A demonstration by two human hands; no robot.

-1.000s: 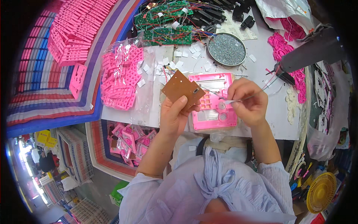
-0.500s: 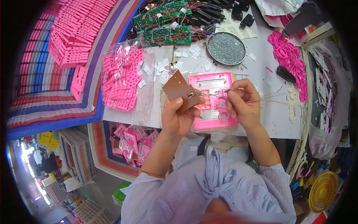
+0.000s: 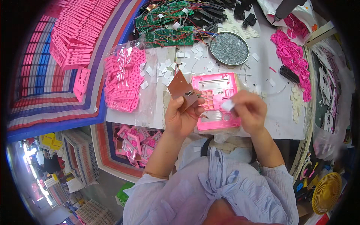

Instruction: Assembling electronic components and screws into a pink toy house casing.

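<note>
My left hand (image 3: pixel 182 117) grips a brown circuit board (image 3: pixel 181 90), tilted above the table, with wire ends showing by its fingers. Just right of it lies a pink plastic casing (image 3: pixel 213 125) with its inner side up, showing ribs, square openings and round rings. Over the casing's right edge is my right hand (image 3: pixel 250 111), smeared by motion. Its fingers are pinched together, and a small white piece (image 3: pixel 227 105) shows at their tips; its kind is too blurred to tell.
A round dish of small screws (image 3: pixel 228 48) stands beyond the casing. Green circuit boards (image 3: pixel 168 35) with wires lie at the back. A clear bag of pink parts (image 3: pixel 123 80) sits left, beside a striped crate (image 3: pixel 88 103). Pink rings (image 3: pixel 290 52) are heaped right.
The thin wires my right hand was pinching no longer show in it. A white piece is now at its fingertips. The board in my left hand has tilted a little.
</note>
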